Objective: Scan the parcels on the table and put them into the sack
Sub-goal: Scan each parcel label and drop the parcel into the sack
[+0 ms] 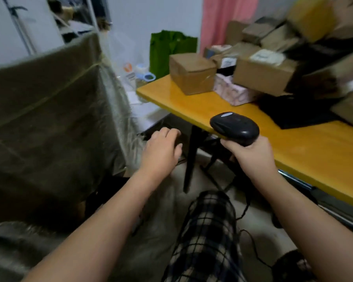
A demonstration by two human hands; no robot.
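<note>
Crowding the far end of the yellow table (293, 153) at two o'clock, the parcels (265, 76) form a blurred heap of brown cardboard. One brown box (192, 73) stands at the pile's left edge near one o'clock, and a pink patterned box (230, 91) lies just beside it. The right hand (251, 154), at three o'clock, has its fingers wrapped round the handle of a black scanner (234, 127), whose head sits above the table's near edge and points up and to the left. The left hand (161, 149) hovers palm down at the centre, its fingers relaxed and loosely spread, holding nothing, between the table and the large woven sack (49, 119), which fills nine o'clock. A plaid trouser leg (208, 231) shows at six o'clock.
</note>
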